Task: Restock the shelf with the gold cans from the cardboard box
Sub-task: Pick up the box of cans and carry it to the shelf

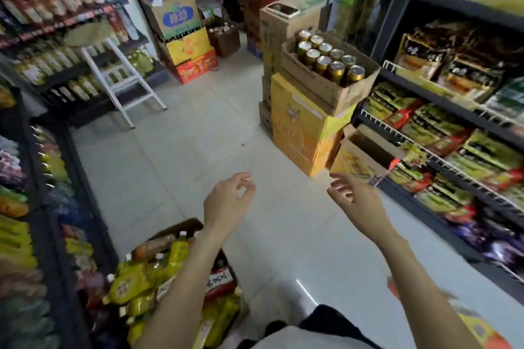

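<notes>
Several gold cans (329,58) stand upright in an open brown cardboard box (326,88). The box rests on a stack of yellow cartons (300,133) at the right of the aisle, beside the right-hand shelf (442,150) of snack bags. My left hand (228,200) and my right hand (357,198) hover over the floor well short of the box. Both hands are empty, with fingers loosely spread.
A white step stool (119,76) stands at the left shelf of bottles. Stacked cartons (181,34) fill the back of the aisle. A phone (283,10) lies on a tall carton behind the cans. A crate of bottled drinks (170,278) sits by my left arm.
</notes>
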### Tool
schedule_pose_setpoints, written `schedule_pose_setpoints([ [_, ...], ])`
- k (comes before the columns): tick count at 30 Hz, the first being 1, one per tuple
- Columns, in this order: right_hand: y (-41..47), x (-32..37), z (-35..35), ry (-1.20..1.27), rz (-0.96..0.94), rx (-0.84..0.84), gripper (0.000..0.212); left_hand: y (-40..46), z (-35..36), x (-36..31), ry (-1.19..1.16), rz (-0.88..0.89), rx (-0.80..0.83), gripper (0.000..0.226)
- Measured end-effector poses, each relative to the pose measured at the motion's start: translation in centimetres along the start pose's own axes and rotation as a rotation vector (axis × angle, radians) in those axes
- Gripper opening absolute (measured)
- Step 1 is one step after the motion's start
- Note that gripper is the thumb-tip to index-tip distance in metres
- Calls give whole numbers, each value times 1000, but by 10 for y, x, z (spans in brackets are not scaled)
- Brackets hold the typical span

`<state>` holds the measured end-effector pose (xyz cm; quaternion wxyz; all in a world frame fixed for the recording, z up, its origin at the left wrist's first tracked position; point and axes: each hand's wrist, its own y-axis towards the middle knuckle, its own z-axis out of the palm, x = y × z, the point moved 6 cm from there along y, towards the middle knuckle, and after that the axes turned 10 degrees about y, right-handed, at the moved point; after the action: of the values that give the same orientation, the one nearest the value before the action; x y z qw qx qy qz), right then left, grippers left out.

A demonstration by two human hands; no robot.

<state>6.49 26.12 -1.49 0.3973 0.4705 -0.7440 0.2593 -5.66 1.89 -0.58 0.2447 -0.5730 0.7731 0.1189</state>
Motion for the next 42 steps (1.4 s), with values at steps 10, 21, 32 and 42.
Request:
schedule_pose_setpoints([
  [10,29,-123,-34,-256,305,107,27,55,111,-40,39,83,274,35],
  [21,239,-148,-138,-186,109,74,24,213,143,-156,-85,-139,53,26],
  [32,449,-142,-170,-179,-36,9,25,389,155,-200,-310,-201,-9,24],
  [42,604,-149,-176,-149,-35,-105,24,538,189,-209,-301,-333,123,41],
])
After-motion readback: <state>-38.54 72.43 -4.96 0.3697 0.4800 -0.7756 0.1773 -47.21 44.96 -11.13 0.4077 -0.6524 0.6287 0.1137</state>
